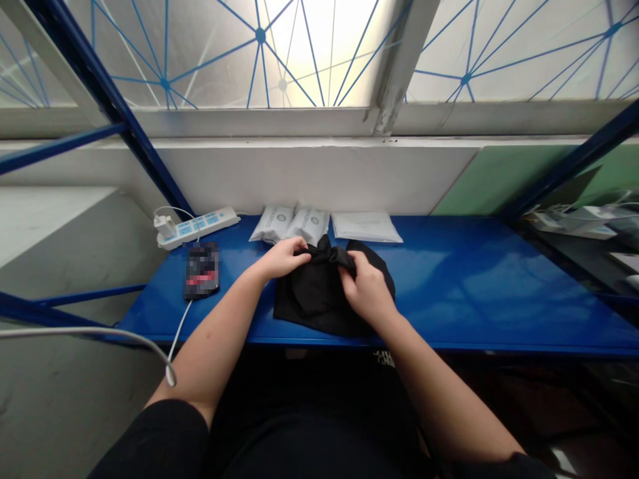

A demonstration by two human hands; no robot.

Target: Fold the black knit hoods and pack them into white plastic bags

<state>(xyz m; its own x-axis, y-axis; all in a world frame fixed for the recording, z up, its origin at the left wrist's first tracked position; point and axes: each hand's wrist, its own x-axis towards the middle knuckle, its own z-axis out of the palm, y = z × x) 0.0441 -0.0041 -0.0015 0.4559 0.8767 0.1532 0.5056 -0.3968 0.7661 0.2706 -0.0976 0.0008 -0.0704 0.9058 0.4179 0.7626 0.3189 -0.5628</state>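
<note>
A piece of black cloth (319, 296) lies bunched near the front edge of the blue table, its exact kind not clear. Along its far side the fabric is gathered into a rolled, knot-like bunch. My left hand (287, 257) pinches the left end of this gathered part between thumb and fingers. On the other side my right hand (368, 286) grips the gathered fabric, thumb toward the middle. Some of the cloth spreads out behind and below my right hand. Just beyond the cloth are two white printed packets (305, 225).
A flat white packet (367, 227) lies at the back of the blue table (464, 286). To the left are a power strip (200, 226) and a phone-like device (202, 269) with a white cable (178, 332). Blue metal frame bars (144, 153) rise at both sides.
</note>
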